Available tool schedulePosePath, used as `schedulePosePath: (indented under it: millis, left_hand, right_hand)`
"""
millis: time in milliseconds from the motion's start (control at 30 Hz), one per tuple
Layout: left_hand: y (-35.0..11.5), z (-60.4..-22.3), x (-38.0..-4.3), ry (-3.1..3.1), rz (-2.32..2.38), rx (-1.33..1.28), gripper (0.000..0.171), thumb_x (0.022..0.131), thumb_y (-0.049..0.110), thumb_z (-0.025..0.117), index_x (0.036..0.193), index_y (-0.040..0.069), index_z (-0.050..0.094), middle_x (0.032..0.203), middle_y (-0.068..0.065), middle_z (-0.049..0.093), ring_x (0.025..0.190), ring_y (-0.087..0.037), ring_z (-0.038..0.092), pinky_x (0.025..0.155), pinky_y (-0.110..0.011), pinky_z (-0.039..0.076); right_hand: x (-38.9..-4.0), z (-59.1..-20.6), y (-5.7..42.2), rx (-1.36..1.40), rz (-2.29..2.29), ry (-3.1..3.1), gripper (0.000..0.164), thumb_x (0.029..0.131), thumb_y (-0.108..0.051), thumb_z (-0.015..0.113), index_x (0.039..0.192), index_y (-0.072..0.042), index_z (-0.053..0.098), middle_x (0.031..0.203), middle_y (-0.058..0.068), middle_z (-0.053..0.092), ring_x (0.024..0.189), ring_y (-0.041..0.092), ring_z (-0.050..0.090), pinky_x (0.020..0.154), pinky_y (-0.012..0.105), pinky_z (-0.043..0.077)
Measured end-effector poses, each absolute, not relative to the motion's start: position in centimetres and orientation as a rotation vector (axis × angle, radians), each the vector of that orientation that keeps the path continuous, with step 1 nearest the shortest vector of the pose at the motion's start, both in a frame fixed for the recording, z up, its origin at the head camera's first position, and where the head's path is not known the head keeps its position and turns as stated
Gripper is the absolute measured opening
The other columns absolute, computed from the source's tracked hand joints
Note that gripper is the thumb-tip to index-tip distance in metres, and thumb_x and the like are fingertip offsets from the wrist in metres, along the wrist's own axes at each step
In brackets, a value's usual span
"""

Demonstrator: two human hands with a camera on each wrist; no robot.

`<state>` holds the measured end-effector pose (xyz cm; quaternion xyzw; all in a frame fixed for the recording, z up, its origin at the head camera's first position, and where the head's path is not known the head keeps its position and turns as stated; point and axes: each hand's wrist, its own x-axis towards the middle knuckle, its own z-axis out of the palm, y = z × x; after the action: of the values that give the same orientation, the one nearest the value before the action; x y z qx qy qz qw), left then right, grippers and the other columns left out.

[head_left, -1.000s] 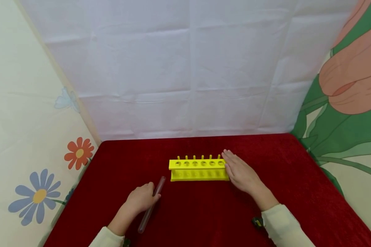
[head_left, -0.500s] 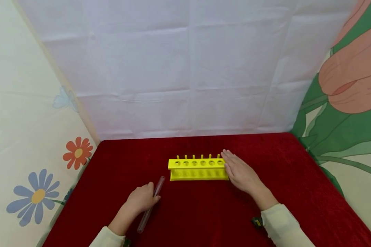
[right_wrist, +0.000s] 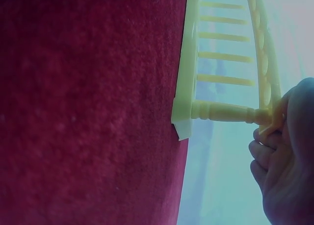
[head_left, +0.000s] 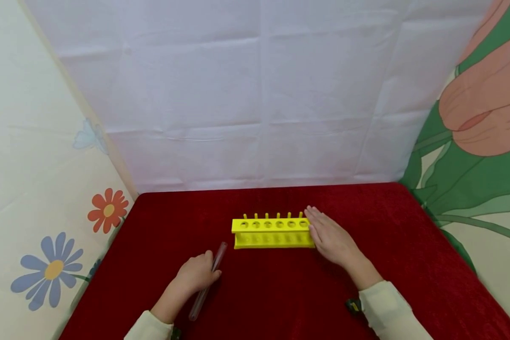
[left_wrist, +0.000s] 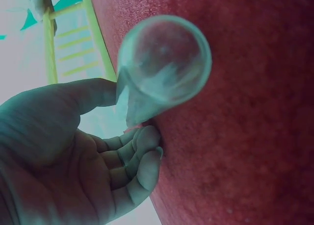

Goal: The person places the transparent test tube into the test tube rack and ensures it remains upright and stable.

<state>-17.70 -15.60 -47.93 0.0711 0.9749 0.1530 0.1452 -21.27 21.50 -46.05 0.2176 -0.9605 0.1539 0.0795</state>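
Note:
A clear, hollow test tube [head_left: 198,302] slants across the red cloth at the left. My left hand [head_left: 195,273] holds it around the middle, with the thumb [left_wrist: 98,93] against its side and the fingers [left_wrist: 147,161] curled on the other. The tube's round end [left_wrist: 167,58] faces the left wrist camera. To the right of the tube stands a yellow test tube rack [head_left: 274,239], upright, with a row of holes and a row of pegs behind. My right hand [head_left: 333,238] rests against the rack's right end, its fingers stretched out along the upper board.
Red velvety cloth [head_left: 272,297] covers the table. Behind it hangs a creased white sheet [head_left: 259,94]. Flower-printed panels [head_left: 53,269] close off both sides. Dark straps [head_left: 353,306] sit at the wrists by the pale sleeves [head_left: 391,307].

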Motion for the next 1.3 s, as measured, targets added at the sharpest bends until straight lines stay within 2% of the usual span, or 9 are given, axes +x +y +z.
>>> schedulePosePath:
  millis: [700, 1300]
  left_hand:
    - [-16.14, -48.19, -17.77, 2.735, 0.64, 0.228, 0.021, 0.094, 0.016, 0.067, 0.096, 0.001, 0.052, 0.072, -0.008, 0.053, 0.057, -0.019, 0.055, 0.05, -0.033, 0.048]
    - [-16.33, -47.67, -17.97, 2.728, 0.694, 0.182, 0.018, 0.09, 0.016, 0.066, 0.092, 0.004, 0.052, 0.071, -0.008, 0.054, 0.057, -0.019, 0.054, 0.049, -0.032, 0.047]
  right_hand:
    - [-21.23, -45.98, 21.47, 0.631, 0.474, -2.899, 0.05, 0.108, -0.016, 0.04, 0.152, 0.006, 0.037, 0.159, 0.021, 0.037, 0.148, 0.037, 0.033, 0.12, 0.051, 0.029]
    - [-21.13, -45.74, 21.46, 0.635, 0.48, -2.891, 0.049, 0.108, -0.016, 0.041, 0.151, 0.006, 0.038, 0.157, 0.021, 0.039, 0.147, 0.038, 0.034, 0.119, 0.052, 0.031]
